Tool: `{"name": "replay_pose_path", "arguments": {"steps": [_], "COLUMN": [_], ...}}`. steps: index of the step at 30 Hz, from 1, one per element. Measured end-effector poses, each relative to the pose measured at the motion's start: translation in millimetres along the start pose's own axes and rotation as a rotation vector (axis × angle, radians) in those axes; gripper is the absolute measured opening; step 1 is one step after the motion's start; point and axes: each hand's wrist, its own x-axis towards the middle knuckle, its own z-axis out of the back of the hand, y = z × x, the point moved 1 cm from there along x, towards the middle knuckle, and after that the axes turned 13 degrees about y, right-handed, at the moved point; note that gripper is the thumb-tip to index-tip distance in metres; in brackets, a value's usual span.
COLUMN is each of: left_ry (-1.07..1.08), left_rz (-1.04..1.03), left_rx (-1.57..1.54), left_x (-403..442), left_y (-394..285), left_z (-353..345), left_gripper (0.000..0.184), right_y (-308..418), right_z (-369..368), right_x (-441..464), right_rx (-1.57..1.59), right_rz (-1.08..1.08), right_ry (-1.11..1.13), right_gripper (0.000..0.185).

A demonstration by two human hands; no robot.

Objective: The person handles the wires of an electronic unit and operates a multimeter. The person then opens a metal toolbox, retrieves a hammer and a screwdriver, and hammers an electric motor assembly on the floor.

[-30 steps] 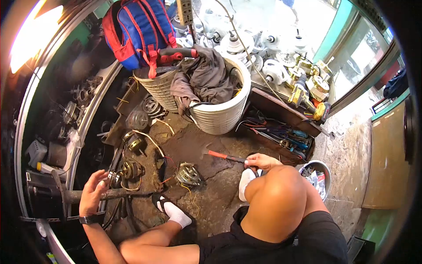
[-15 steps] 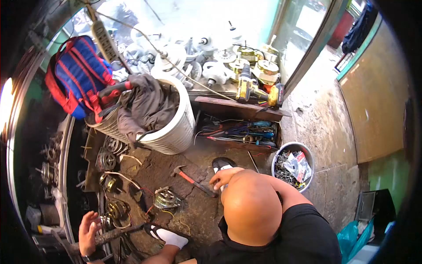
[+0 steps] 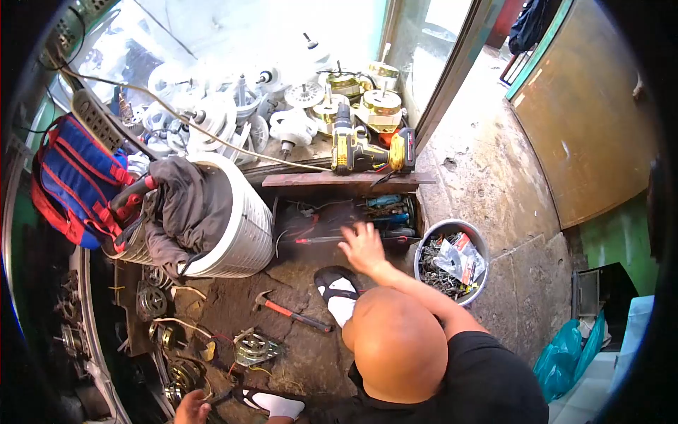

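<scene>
Near the centre of the frame, the right hand (image 3: 364, 249) hangs over the front of a tool box (image 3: 328, 215), fingers spread apart and slightly blurred; whether it touches a tool cannot be told. Cut off at the lower left edge, the left hand (image 3: 192, 408) has its fingers partly curled, and its grip cannot be told. At least two blue handles (image 3: 385, 201) show inside the box. Left of centre, below the box, one red-handled hammer (image 3: 293, 313) lies on the floor near one open motor (image 3: 256, 349). Right of centre, one bucket (image 3: 418, 260) holds a packet (image 3: 466, 256) whose red-and-white label is unreadable. At upper centre stand one yellow-and-black drill (image 3: 364, 150), its lettering too small to read, and four gold-coloured motors (image 3: 381, 111).
</scene>
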Motion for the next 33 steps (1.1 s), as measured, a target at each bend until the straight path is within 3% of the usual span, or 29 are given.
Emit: {"name": "replay_pose_path", "arguments": {"steps": [3, 6, 7, 8, 14, 18, 21, 22, 25, 28, 30, 33], "left_ry": [0.127, -0.087, -0.051, -0.152, -0.144, -0.176, -0.184, -0.184, -0.187, -0.187, -0.165, -0.145], "left_rz": [-0.011, -0.082, 0.054, -0.051, -0.067, -0.073, 0.029, 0.044, 0.084, 0.085, 0.085, 0.141], "left_rx": [0.060, -0.024, -0.172, -0.077, -0.482, -0.503, -0.634, -0.626, -0.586, -0.580, -0.565, -0.548], "left_x": [22.1, 18.1, 14.4, 11.2, -18.1, -28.1, -33.1, -35.4, -40.5, -38.6, -36.8, -37.1], "left_y": [10.4, -9.7, -15.1, -9.2, -2.7, 19.2, 38.1, 40.3, 51.7, 61.4, 59.3, 48.0], "left_z": [0.1, 18.0, 25.2, 26.7, 39.5, 32.5, 25.4, 24.4, 19.8, 12.8, 9.1, 9.3], "left_gripper": [0.047, 0.048, 0.048, 0.050, 0.052, 0.053, 0.052, 0.052, 0.053, 0.050, 0.050, 0.050], "right_y": [-2.6, -17.2, -18.0, -18.5, -28.9, -41.6, -41.9, -43.7, -43.2, -44.8, -24.5, 1.2], "right_z": [-15.4, -22.2, -23.3, -22.5, 23.3, 40.6, 40.3, 41.4, 75.6, 57.4, 37.7, 14.3], "right_x": [-0.8, 3.1, 3.0, 2.8, 19.4, 41.9, 50.4, 50.5, 43.1, 22.2, -1.6, -29.9], "right_rx": [0.049, 0.167, 0.177, 0.227, 0.352, 0.310, 0.266, 0.281, 0.535, 0.401, 0.151, 0.148], "right_rz": [0.029, 0.035, 0.041, 0.045, 0.029, 0.098, 0.063, 0.094, 0.050, 0.281, 0.254, 0.341], "right_ry": [-0.054, -0.075, -0.098, -0.116, -0.135, 0.043, 0.082, 0.000, 0.194, 0.197, 0.171, 0.003], "right_gripper": [0.029, 0.021, 0.018, 0.015, 0.012, 0.014, 0.016, 0.014, 0.014, 0.013, 0.013, 0.019]}}
